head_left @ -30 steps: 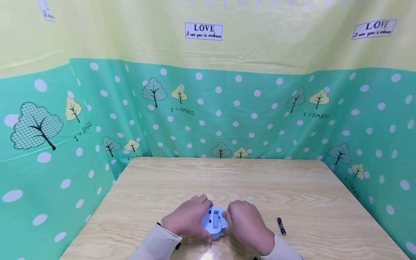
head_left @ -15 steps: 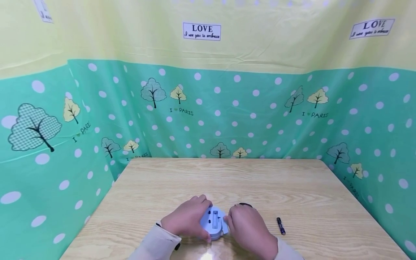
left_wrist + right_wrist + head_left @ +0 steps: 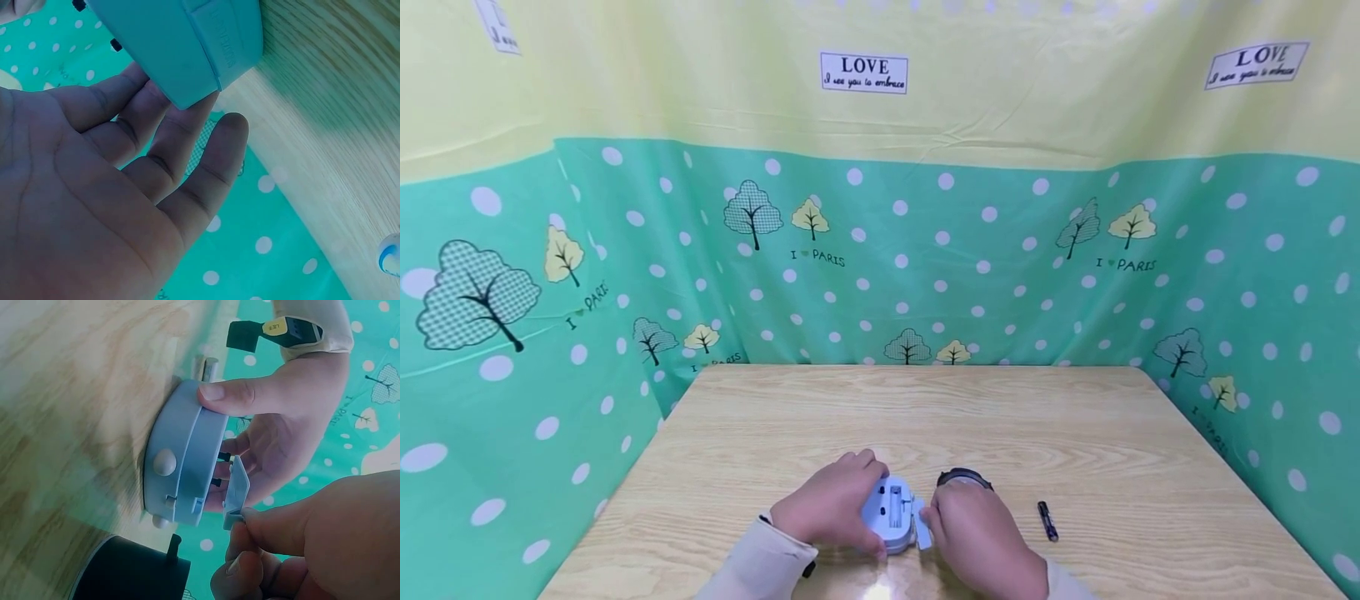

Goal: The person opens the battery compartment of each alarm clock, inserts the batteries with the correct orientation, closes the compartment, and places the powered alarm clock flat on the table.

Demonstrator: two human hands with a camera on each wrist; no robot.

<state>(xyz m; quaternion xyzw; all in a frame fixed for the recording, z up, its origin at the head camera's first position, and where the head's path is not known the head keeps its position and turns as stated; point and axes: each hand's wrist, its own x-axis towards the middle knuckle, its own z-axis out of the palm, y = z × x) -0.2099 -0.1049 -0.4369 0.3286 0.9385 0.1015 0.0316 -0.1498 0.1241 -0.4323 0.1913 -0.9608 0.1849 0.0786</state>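
Observation:
A light blue alarm clock lies on the wooden table with its back up, showing two black knobs and a bare battery slot. My left hand grips it from the left, with the thumb on its near side. Between thumb and fingertips my right hand pinches the small battery cover, which is apart from the clock's back. In the left wrist view, my left fingers reach the edge of the clock.
A dark battery lies to the right of my right hand. A black cylindrical object stands beside the clock, partly hidden in the head view. At the left wrist view's edge sits an unclear white-and-blue object.
My right hand has drawn the battery cover off the clock's back, slightly to the right and nearer. More of the black object shows behind that hand. My left hand keeps its grip.

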